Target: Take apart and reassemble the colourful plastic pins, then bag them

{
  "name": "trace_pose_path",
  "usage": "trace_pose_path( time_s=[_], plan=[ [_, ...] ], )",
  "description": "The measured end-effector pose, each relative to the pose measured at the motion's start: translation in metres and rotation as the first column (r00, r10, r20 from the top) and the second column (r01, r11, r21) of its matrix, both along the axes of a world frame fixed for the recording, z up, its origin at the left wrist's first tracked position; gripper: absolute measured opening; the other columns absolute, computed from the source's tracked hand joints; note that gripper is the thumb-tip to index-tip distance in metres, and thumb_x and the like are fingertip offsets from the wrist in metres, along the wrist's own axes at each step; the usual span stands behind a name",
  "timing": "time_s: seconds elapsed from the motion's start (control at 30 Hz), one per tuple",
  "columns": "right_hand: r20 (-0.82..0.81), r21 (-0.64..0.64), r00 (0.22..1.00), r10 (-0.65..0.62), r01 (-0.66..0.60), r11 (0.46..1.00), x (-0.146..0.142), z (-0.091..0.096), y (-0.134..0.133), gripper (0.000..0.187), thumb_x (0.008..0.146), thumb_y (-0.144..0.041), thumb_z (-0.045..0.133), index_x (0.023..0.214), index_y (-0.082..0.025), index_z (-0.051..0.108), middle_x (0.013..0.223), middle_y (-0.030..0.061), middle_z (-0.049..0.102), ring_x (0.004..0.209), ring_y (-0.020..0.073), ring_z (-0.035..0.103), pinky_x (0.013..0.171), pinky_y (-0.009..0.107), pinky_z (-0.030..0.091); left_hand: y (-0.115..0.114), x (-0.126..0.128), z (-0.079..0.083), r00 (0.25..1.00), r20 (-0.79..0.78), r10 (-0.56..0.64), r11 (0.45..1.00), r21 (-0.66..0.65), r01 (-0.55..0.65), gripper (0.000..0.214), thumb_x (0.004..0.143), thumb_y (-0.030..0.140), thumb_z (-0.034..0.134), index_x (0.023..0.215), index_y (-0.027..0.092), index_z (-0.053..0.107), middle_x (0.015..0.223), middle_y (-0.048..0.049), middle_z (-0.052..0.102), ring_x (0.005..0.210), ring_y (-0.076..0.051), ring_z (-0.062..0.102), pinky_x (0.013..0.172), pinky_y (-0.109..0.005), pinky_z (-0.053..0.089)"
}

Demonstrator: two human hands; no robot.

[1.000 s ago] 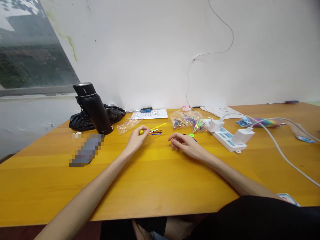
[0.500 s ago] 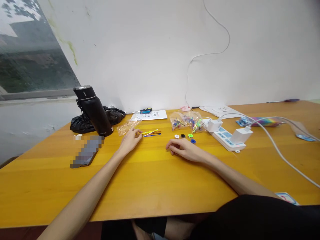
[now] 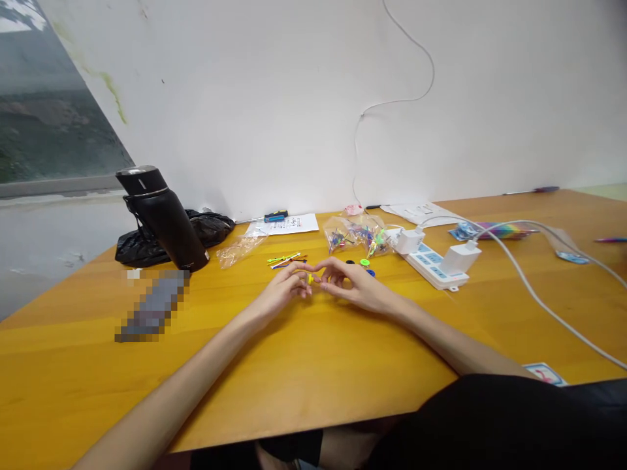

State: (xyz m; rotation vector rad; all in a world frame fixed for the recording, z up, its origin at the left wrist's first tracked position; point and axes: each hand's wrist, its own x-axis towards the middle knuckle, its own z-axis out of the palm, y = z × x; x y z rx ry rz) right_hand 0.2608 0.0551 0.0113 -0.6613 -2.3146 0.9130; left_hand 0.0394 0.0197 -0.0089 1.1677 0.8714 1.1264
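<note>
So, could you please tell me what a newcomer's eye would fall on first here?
Probably the tall black bottle at the left of the wooden table, in front of a black plastic bag. Then the left hand and right hand, fingertips close together near the middle, with a small yellow piece between them. On the right, the white power strip with two bulky white chargers stands out too.

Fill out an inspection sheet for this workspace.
Surface: yellow-brown wooden table.
Work pieces: small yellow round piece; thin coloured sticks; black, green and blue round pieces.
Clutter: black cylindrical bottle, crumpled black plastic bag, pixelated dark slab, clear plastic bags of coloured parts, blue-handled screwdriver.
Hands: left hand and right hand meet at the yellow piece; exact grip unclear.
Cables: white cables by a white-and-blue power strip; another hanging behind.
Surroundings: stained white wall, window.
</note>
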Motion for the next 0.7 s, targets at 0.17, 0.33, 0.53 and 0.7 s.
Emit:
trace_pose_path(
  time_s=[0.17,0.33,0.53,0.7],
  plan=[
    [0.024,0.012,0.999,0.045,-0.045,0.999,0.0006,-0.0026,0.0014,0.028,0.097,-0.042,0.064,0.12,-0.025,0.064,0.086,0.0004,0.066,0.075,0.016,0.059,0.069,0.029,0.046,-0.0068,0.0089,-0.006,0.993,0.072,-0.091,0.994,-0.058,0.095,0.028,0.078,0.021,0.071,0.105,0.016,0.065,0.09,-0.0037,0.067,0.081,-0.013,0.062,0.082,-0.028,0.047],
    [0.046,0.027,0.998,0.037,-0.038,0.999,0.0008,-0.0022,0.0025,0.027,0.096,-0.044,0.065,0.114,-0.023,0.067,0.081,-0.0005,0.063,0.071,0.0147,0.056,0.066,0.028,0.043,-0.0086,0.0064,-0.0049,0.989,0.035,-0.141,0.988,-0.064,0.143,0.026,0.083,0.023,0.07,0.107,0.016,0.065,0.093,-0.0044,0.068,0.083,-0.013,0.063,0.089,-0.03,0.047],
    [0.047,0.071,0.999,0.003,-0.007,0.997,0.0019,0.0004,0.0022,0.025,0.096,-0.044,0.067,0.105,-0.021,0.069,0.079,-0.0003,0.06,0.071,0.0144,0.052,0.066,0.027,0.04,-0.0111,0.004,-0.0067,0.974,-0.018,-0.224,0.973,-0.062,0.222,0.029,0.088,0.031,0.071,0.113,0.018,0.065,0.113,-0.0103,0.07,0.098,-0.02,0.069,0.091,-0.034,0.05],
    [0.021,0.086,1.0,-0.022,0.021,0.996,0.002,-0.0011,0.0015,0.027,0.093,-0.045,0.07,0.107,-0.022,0.065,0.084,0.0,0.06,0.075,0.0155,0.054,0.069,0.029,0.043,-0.0095,0.0054,-0.0091,0.972,0.07,-0.225,0.971,-0.07,0.229,0.033,0.092,0.04,0.07,0.116,0.019,0.062,0.112,-0.0106,0.072,0.098,-0.02,0.069,0.091,-0.036,0.052]
  ],
)
